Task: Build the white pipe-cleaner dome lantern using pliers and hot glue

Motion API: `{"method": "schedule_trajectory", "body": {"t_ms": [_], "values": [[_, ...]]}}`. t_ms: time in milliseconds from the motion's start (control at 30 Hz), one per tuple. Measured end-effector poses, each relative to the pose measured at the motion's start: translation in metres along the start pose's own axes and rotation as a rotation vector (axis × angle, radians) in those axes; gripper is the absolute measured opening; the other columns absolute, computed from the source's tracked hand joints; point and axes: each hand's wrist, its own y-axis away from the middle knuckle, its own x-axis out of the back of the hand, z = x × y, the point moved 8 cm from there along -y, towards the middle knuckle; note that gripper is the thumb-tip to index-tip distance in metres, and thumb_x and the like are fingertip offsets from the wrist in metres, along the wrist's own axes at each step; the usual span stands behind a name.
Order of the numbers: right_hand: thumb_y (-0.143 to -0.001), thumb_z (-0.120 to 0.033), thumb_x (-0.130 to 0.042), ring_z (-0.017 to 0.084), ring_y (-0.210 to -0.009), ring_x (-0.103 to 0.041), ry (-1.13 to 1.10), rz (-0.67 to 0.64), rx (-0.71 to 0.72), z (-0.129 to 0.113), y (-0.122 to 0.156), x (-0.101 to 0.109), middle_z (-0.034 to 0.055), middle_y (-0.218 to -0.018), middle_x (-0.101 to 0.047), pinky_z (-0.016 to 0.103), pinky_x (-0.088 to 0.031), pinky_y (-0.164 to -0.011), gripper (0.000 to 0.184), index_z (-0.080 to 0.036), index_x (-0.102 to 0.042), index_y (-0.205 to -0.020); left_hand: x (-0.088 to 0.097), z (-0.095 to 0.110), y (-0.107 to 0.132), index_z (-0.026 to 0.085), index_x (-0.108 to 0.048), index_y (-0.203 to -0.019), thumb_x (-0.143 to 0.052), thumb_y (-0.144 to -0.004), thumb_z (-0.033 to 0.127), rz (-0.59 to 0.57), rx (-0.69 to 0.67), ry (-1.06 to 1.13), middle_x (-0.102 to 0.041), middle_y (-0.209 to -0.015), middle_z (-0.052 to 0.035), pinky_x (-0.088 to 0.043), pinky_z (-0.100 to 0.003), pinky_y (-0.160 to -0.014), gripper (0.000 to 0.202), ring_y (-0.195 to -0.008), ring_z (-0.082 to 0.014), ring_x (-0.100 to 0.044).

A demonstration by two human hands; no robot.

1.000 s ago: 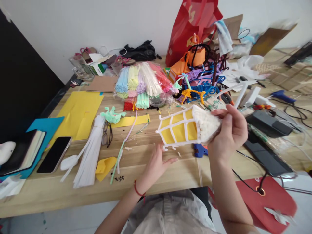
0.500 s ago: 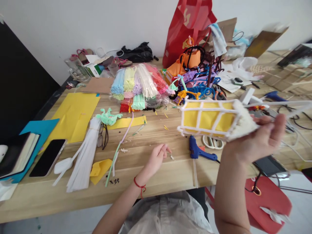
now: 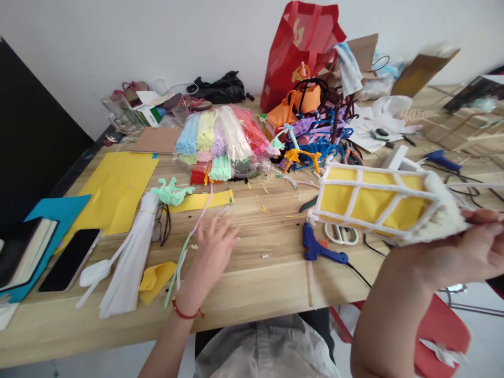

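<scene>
My right hand (image 3: 468,252) is closed on the fluffy white end of a yellow paper lantern framed in white pipe cleaners (image 3: 374,202), holding it in the air over the table's right side. My left hand (image 3: 210,254) hovers low above the wooden table (image 3: 252,283) with fingers spread, blurred by motion and holding nothing. It is nearest to a long pale green and pink pipe cleaner (image 3: 189,244) and a bundle of white pipe cleaners (image 3: 132,260). A blue glue gun (image 3: 321,249) lies under the lantern, next to white scissors (image 3: 340,233).
Packs of coloured pipe cleaners (image 3: 220,142) and a red bag (image 3: 301,52) stand at the back. Yellow paper sheets (image 3: 118,184), glasses (image 3: 161,226), a phone (image 3: 69,260) and a notebook (image 3: 23,252) lie at the left. A red chair seat (image 3: 444,331) is at the lower right.
My right hand carried the lantern to the right and a little lower. My left hand left the small scrap near the table's front and moved left, its fingers spreading.
</scene>
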Motion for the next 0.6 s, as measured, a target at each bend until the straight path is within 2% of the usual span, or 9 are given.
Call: {"method": "schedule_trajectory", "body": {"t_ms": [100, 167, 200, 267, 367, 433, 467, 533, 600], "values": [[-0.079, -0.020, -0.075, 0.018, -0.079, -0.066, -0.019, -0.030, 0.060, 0.003, 0.012, -0.006, -0.0002, -0.079, -0.068, 0.040, -0.054, -0.093, 0.023, -0.028, -0.080, -0.099, -0.030, 0.061, 0.023, 0.035, -0.049, -0.142, -0.045, -0.100, 0.026, -0.269, -0.325, 0.185, -0.053, -0.149, -0.0029, -0.020, -0.061, -0.122, 0.043, -0.147, -0.0243, -0.036], [-0.076, -0.024, -0.078, 0.018, -0.077, -0.065, -0.027, -0.036, 0.030, 0.006, 0.021, -0.011, 0.0008, -0.078, -0.066, 0.043, -0.054, -0.091, 0.024, -0.026, -0.080, -0.100, -0.048, 0.079, 0.038, 0.034, -0.038, -0.149, -0.050, -0.099, 0.040, -0.390, -0.445, 0.252, -0.044, -0.155, -0.0038, -0.019, -0.058, -0.124, 0.052, -0.148, -0.0218, -0.035], [-0.076, -0.024, -0.078, 0.018, -0.076, -0.064, -0.027, -0.038, -0.005, 0.007, 0.026, -0.015, 0.0011, -0.077, -0.065, 0.044, -0.054, -0.091, 0.024, -0.025, -0.080, -0.100, -0.053, 0.074, 0.037, 0.033, -0.035, -0.151, -0.050, -0.098, 0.041, -0.383, -0.406, 0.243, -0.041, -0.157, -0.0046, -0.017, -0.058, -0.124, 0.055, -0.149, -0.0225, -0.033], [-0.076, -0.022, -0.076, 0.018, -0.074, -0.063, -0.011, -0.040, -0.072, 0.004, 0.038, -0.024, 0.0013, -0.075, -0.064, 0.046, -0.054, -0.091, 0.024, -0.023, -0.080, -0.100, -0.055, 0.041, 0.027, 0.030, -0.036, -0.151, -0.047, -0.100, 0.038, -0.304, -0.236, 0.178, -0.038, -0.158, -0.0075, -0.013, -0.063, -0.123, 0.053, -0.149, -0.0260, -0.032], [-0.080, -0.017, -0.070, 0.018, -0.068, -0.062, 0.036, -0.095, -0.136, -0.009, 0.055, -0.045, 0.0012, -0.073, -0.064, 0.047, -0.055, -0.088, 0.021, -0.023, -0.080, -0.098, -0.033, -0.028, 0.005, 0.019, -0.050, -0.143, -0.047, -0.098, 0.031, -0.047, 0.067, 0.118, -0.048, -0.150, -0.0155, -0.010, -0.068, -0.120, 0.046, -0.146, -0.0336, -0.036], [-0.084, -0.016, -0.067, 0.018, -0.067, -0.062, 0.090, -0.191, -0.166, -0.019, 0.068, -0.062, 0.0011, -0.073, -0.066, 0.046, -0.056, -0.085, 0.019, -0.023, -0.079, -0.098, -0.014, -0.056, -0.004, 0.018, -0.059, -0.133, -0.035, -0.098, 0.015, 0.090, 0.119, 0.147, -0.062, -0.138, -0.0136, -0.011, -0.066, -0.121, 0.043, -0.139, -0.0301, -0.048], [-0.087, -0.017, -0.065, 0.018, -0.067, -0.063, 0.117, -0.255, -0.177, -0.022, 0.076, -0.070, 0.0009, -0.073, -0.067, 0.045, -0.057, -0.084, 0.019, -0.023, -0.078, -0.098, -0.007, -0.066, -0.006, 0.019, -0.063, -0.128, -0.034, -0.097, 0.012, 0.139, 0.135, 0.162, -0.066, -0.132, -0.0123, -0.013, -0.063, -0.122, 0.044, -0.132, -0.0278, -0.056], [-0.091, -0.017, -0.062, 0.018, -0.071, -0.067, 0.164, -0.425, -0.184, -0.029, 0.092, -0.088, 0.0007, -0.076, -0.070, 0.043, -0.057, -0.083, 0.019, -0.024, -0.076, -0.102, 0.004, -0.077, -0.006, 0.020, -0.068, -0.117, -0.036, -0.096, 0.014, 0.218, 0.163, 0.195, -0.074, -0.116, -0.0094, -0.031, -0.055, -0.118, 0.039, -0.112, -0.0237, -0.068], [-0.095, -0.016, -0.056, 0.019, -0.080, -0.070, 0.190, -0.662, -0.190, -0.032, 0.111, -0.107, 0.0015, -0.083, -0.073, 0.039, -0.056, -0.083, 0.023, -0.025, -0.074, -0.108, 0.012, -0.081, -0.003, 0.020, -0.071, -0.107, -0.044, -0.096, 0.022, 0.288, 0.202, 0.226, -0.077, -0.103, -0.0075, -0.051, -0.043, -0.101, 0.029, -0.092, -0.0208, -0.073]]}}
